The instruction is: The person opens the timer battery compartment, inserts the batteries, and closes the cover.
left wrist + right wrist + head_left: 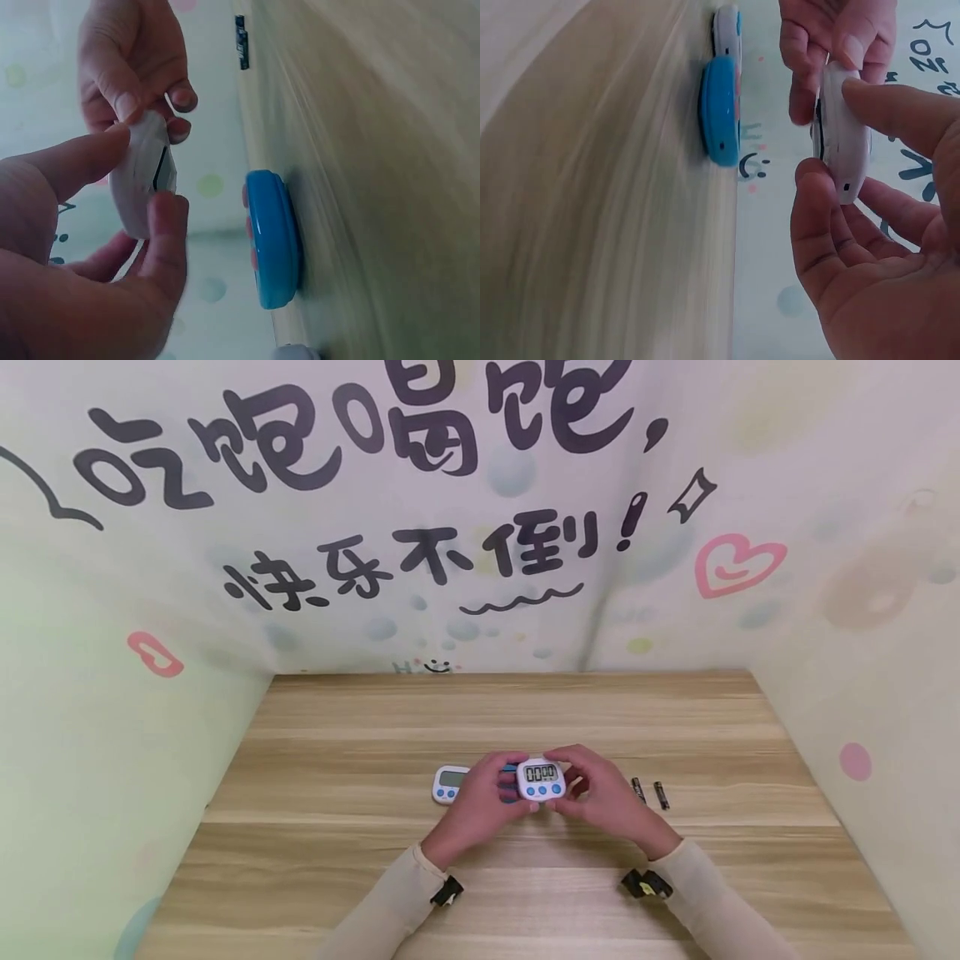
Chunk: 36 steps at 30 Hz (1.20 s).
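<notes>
Just below the centre of the head view, the white timer (542,782) is held clear of the bench (540,893), its sides pinched between curled fingers of the left hand (482,799) and right hand (604,795), spread only to its thickness. Light, even edge pressure seems best, with buttons (542,791) left unpressed. Smooth, rounded plastic is shown; the blue timer (274,240) is glossier, the bench wood-grained.

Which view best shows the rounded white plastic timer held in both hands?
The head view: the rounded white plastic timer faces that camera, so its rectangular grey display and three round blue buttons show. Both wrist views catch it roughly edge-on, with no buttons visible.
</notes>
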Tool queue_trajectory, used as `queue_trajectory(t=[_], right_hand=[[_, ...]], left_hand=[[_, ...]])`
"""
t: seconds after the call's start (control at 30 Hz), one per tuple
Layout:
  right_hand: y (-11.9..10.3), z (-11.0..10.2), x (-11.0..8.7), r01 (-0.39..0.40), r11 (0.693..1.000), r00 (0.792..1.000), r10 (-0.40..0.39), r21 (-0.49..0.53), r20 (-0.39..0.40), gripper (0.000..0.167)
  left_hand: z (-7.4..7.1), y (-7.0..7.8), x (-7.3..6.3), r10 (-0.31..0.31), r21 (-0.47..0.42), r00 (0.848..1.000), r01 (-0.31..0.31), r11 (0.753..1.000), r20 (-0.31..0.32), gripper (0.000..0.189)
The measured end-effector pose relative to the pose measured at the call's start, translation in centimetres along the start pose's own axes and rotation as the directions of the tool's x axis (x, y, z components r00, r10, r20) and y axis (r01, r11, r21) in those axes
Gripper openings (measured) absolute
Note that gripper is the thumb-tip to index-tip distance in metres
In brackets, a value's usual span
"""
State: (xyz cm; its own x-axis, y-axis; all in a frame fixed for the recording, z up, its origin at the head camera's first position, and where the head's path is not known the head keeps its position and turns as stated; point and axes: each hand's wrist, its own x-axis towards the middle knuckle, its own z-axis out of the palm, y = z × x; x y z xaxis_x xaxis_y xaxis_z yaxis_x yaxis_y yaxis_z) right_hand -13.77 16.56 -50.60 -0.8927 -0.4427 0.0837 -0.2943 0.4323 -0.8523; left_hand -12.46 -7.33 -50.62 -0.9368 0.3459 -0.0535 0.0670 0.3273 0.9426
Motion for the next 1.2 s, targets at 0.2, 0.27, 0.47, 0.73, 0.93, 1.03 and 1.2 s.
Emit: queue_trajectory(t=[0.2,0.27,0.47,0.73,0.93,1.03,1.2], right_hand=[[1.0,-0.7,-0.1,0.020,0.993,1.000,-0.020,-0.113,0.002,0.070],[1.3,-0.9,-0.1,0.030,0.990,1.000,-0.030,-0.136,0.003,0.069],[2.3,-1.1,0.2,0.025,0.964,1.000,-0.027,-0.263,-0.007,0.067],[3.2,-1.1,0.4,0.017,0.921,0.999,-0.005,-0.390,0.031,0.064],[3.7,-1.0,0.5,0.005,0.902,0.999,0.014,-0.433,0.042,0.063],[3.5,-1.0,0.5,-0.009,0.902,0.999,0.030,-0.432,0.042,0.062],[3.3,-1.0,0.5,-0.024,0.899,0.997,0.051,-0.437,0.050,0.063]], left_hand=[[0.6,0.1,1.3,0.050,0.292,0.999,-0.050,0.955,0.010,0.071],[0.8,0.0,1.8,0.071,0.384,0.997,-0.073,0.921,0.021,0.069],[1.7,-0.3,3.3,0.112,0.589,0.992,-0.120,0.800,0.050,0.065],[2.6,-0.2,4.2,0.060,0.662,0.996,-0.087,0.744,0.064,0.060],[2.9,-0.1,4.6,0.040,0.689,0.997,-0.077,0.721,0.070,0.059],[3.0,-0.1,4.7,0.027,0.685,0.997,-0.069,0.725,0.072,0.059],[3.1,0.0,4.8,0.013,0.688,0.997,-0.064,0.723,0.080,0.060]])
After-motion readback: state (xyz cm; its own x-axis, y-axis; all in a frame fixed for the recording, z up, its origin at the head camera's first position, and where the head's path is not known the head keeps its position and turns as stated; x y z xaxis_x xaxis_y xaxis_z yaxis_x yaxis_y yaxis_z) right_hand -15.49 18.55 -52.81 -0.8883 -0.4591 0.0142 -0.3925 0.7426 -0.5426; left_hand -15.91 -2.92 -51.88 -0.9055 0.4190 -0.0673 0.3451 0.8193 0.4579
